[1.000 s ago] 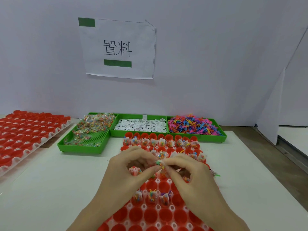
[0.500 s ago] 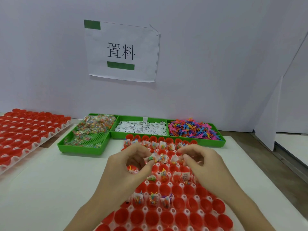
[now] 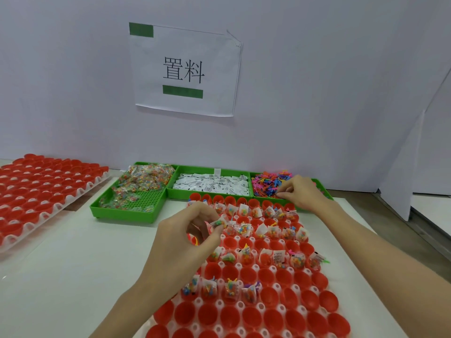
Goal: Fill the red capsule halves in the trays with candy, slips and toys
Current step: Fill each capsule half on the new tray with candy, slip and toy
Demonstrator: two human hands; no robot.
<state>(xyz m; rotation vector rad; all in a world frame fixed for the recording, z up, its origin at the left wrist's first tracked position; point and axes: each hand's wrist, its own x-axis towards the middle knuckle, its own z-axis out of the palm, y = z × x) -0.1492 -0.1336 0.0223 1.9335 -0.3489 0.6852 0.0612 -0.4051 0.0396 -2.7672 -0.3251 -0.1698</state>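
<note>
A white tray of red capsule halves [image 3: 266,313] lies in front of me; several halves hold candy packets, slips and small toys, others are bare. My left hand [image 3: 188,237] hovers over the tray's left side and pinches a small bundle of candy packet and toy [image 3: 218,223] between thumb and fingers. My right hand [image 3: 301,192] reaches into the green bin of colourful plastic toys [image 3: 268,185] at the back right, fingers curled down onto the pile. Whether it holds a toy is hidden.
A green bin of candy packets [image 3: 136,189] and a green bin of white slips [image 3: 211,185] stand behind the tray. A second tray of red halves [image 3: 41,189] lies at the far left. A paper sign [image 3: 184,69] hangs on the white wall.
My hands were together over the tray; the right hand has moved away to the toy bin at the back right. The left hand stays over the tray with its bundle.
</note>
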